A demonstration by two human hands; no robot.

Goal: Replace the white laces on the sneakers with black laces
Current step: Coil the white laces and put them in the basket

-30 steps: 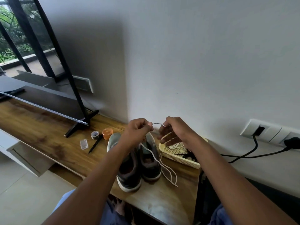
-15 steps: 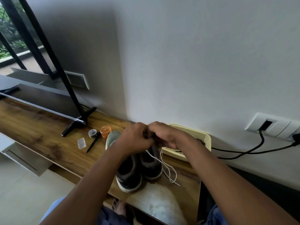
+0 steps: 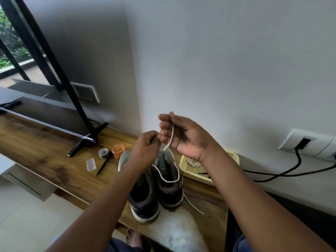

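While the white lace (image 3: 170,171) runs up from the right sneaker (image 3: 170,180) into both hands, the left hand (image 3: 145,150) pinches it between curled fingers (image 3: 154,140), and the right hand (image 3: 183,137), raised just beyond and above the left fingers, has its fingers curled round a strand that hangs down across its palm. Below the fingers the lace loops slack over the sneaker's opening, and its free end trails off the heel toward the person onto the bench (image 3: 45,151), stopping short of the near edge. Both sneakers stand side by side directly under the hands, long axes running from the person toward the wall, toes at the wall; the left sneaker (image 3: 143,197) sits closer to the bench's near edge, its heel almost at it. Right of the right-hand fingers a cream perforated tray (image 3: 190,170) lies against the wall, holding coiled white cord and a dark strand. Left of the left fingers lie an orange cap (image 3: 118,150), a tape roll (image 3: 103,153), a black pen-like tool (image 3: 104,165) and a small clear box (image 3: 90,164), with open bench beyond them up to the TV stand foot (image 3: 85,140). Black cables (image 3: 283,171) run from a wall socket (image 3: 307,144) far right.
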